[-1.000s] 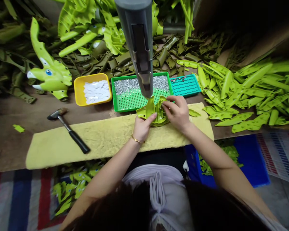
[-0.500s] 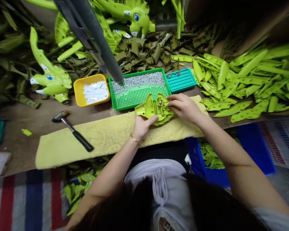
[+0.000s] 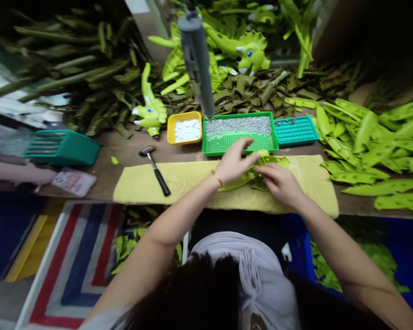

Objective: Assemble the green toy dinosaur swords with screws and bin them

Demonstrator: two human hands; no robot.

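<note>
A lime-green toy dinosaur shell half point(image 3: 239, 182) lies on the yellow cloth, its hollow inside partly in view and much of it covered by my hands. My right hand point(image 3: 280, 183) has its fingers closed over the shell at the right, thumb underneath. My left hand point(image 3: 233, 161) is above the shell's left part, thumb and fingers apart, fingertips pointing toward the green tray point(image 3: 223, 147) of small silver screws. Whether the left hand touches the shell I cannot tell. A grey powered screwdriver point(image 3: 198, 64) hangs with its tip over that tray.
A hammer point(image 3: 155, 172) lies on the cloth point(image 3: 192, 174), left of my hands. Behind are a yellow tub point(image 3: 170, 133) of white pieces, a teal tray point(image 3: 298, 130), an assembled dinosaur head point(image 3: 149, 110) and brown parts point(image 3: 254, 89). Lime-green shells point(image 3: 371, 142) are heaped right.
My left hand has let go of the shell and opened above it. The right hand has moved lower over the shell, which now lies turned on the cloth. The view has swung left.
</note>
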